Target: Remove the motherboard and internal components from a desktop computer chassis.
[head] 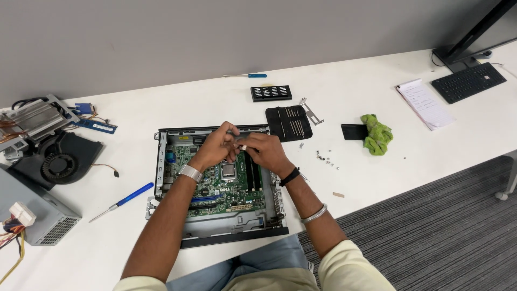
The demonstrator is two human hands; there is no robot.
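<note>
Our left hand [215, 146] and our right hand [265, 152] meet above the far part of the open computer case [161, 161], fingers curled inward; between them we pinch a small grey part [237, 141], and something white shows at the right fingertips, too small for us to name; both hands are closed on this part, the left from the left side and the right from the right side; its long axis seems to run left to right, from one hand to the other, but much of it is hidden by the fingers; the part sits just above the green motherboard [207, 186], a little beyond the square processor socket [229, 171], so both hands are equally near to it; going outward, a blue screwdriver [125, 200] lies left of the case, a black tool pouch [291, 123] lies just beyond the right hand, loose screws [327, 159] and a green cloth [377, 134] lie further right, and a fan with heat sink [56, 159] rests at the far left of the white table [377, 178].
</note>
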